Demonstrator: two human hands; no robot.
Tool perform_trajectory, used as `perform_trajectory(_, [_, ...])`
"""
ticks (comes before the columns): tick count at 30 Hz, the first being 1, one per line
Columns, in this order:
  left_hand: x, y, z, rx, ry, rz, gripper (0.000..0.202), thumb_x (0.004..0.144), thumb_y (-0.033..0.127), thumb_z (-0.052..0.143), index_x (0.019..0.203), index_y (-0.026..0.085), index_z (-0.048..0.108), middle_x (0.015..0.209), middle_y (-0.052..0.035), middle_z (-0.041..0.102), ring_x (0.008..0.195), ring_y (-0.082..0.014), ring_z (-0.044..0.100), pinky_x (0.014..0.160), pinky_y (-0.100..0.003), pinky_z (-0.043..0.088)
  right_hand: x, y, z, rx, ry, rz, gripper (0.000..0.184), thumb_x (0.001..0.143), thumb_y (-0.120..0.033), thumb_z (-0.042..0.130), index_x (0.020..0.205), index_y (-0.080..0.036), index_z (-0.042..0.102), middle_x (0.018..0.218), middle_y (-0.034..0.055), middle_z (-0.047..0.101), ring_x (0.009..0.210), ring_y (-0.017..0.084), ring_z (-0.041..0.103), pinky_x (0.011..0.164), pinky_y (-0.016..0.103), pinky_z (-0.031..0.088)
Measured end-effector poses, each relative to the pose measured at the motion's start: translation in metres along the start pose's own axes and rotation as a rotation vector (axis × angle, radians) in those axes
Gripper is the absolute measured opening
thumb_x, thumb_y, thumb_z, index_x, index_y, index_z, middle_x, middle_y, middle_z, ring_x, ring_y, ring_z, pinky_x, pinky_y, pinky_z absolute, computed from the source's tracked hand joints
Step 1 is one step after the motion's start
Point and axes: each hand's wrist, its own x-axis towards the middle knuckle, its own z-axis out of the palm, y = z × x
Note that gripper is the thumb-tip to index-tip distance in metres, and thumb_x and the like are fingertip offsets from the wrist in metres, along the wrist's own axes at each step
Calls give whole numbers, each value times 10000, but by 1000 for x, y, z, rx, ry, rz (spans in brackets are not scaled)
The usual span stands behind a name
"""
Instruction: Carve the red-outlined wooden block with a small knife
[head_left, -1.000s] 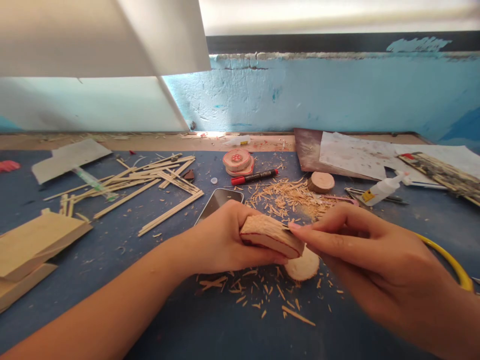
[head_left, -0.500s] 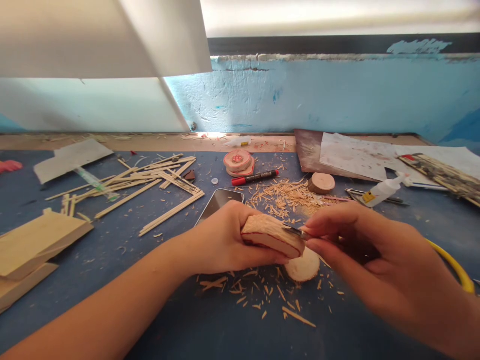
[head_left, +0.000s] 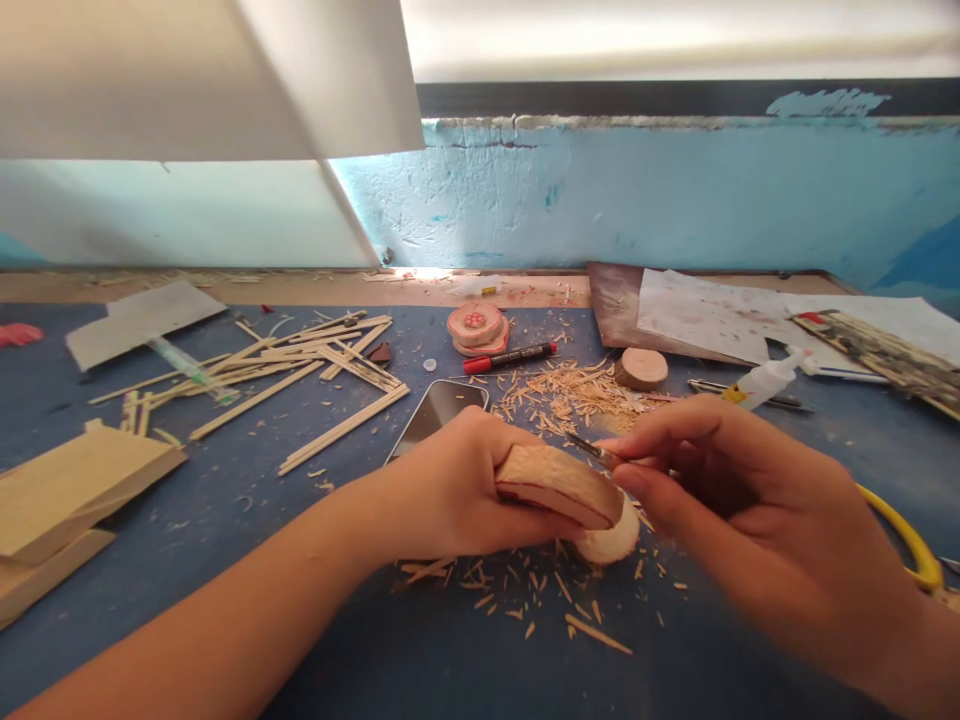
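My left hand [head_left: 465, 485] is closed round a thick piece of wood [head_left: 559, 485] with a carved edge and a red line drawn along its side. Between the thumb and fingers of my right hand [head_left: 720, 500] is a craft knife [head_left: 592, 450], its dark blade pointing left just above the wood, apart from it. Most of its handle is hidden in the hand. Below the held piece, a pale round wood slice [head_left: 611, 540] lies on the blue table. Shavings [head_left: 517, 590] are scattered around it.
A phone [head_left: 431, 415] lies behind my left hand. Beyond are a red marker [head_left: 510, 358], stacked wood discs [head_left: 478, 328], a shavings heap [head_left: 577, 395] and a small log slice [head_left: 641, 368]. Sticks [head_left: 300, 350] and boards [head_left: 82, 480] lie left; a glue bottle [head_left: 761, 382] stands right, tilted.
The craft knife has lifted off the wood, up and slightly left. My left hand has shifted a little right and tilted the wood.
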Motion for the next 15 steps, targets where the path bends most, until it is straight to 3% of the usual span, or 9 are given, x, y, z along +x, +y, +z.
perform_trajectory(3, [-1, -2, -2, -25, 13, -6, 238, 914, 237, 847, 1136, 150, 856, 1058, -27, 879, 943, -139, 821, 761, -133, 601, 2, 1, -10, -27, -17, 16, 67, 1030, -355, 698, 1077, -313, 719, 793, -30, 785, 566, 150, 728, 434, 243, 562])
perform_trajectory(8, [-2, -3, -2, -78, 14, -40, 249, 915, 253, 857, 1157, 192, 857, 1054, -1, 879, 936, -115, 816, 721, -113, 580, 5, 4, -30, -184, -81, -150, 168, 1024, -326, 722, 1160, -407, 779, 1006, -31, 825, 730, 136, 760, 576, 227, 604])
perform_trajectory(11, [-3, -2, -2, -71, 12, -58, 236, 913, 254, 859, 1141, 194, 857, 1008, 8, 874, 908, -108, 803, 717, -118, 572, 6, 6, -33, -213, -161, -211, 163, 1035, -326, 695, 1153, -375, 797, 967, -2, 817, 740, 152, 760, 566, 247, 595])
perform_trajectory(15, [-3, -2, -2, -74, 9, -77, 192, 912, 247, 852, 1091, 178, 853, 961, 12, 860, 857, -102, 775, 709, -132, 564, 3, 7, -32, -200, -163, -213, 169, 1042, -325, 680, 1146, -355, 809, 960, 20, 815, 753, 179, 767, 567, 278, 609])
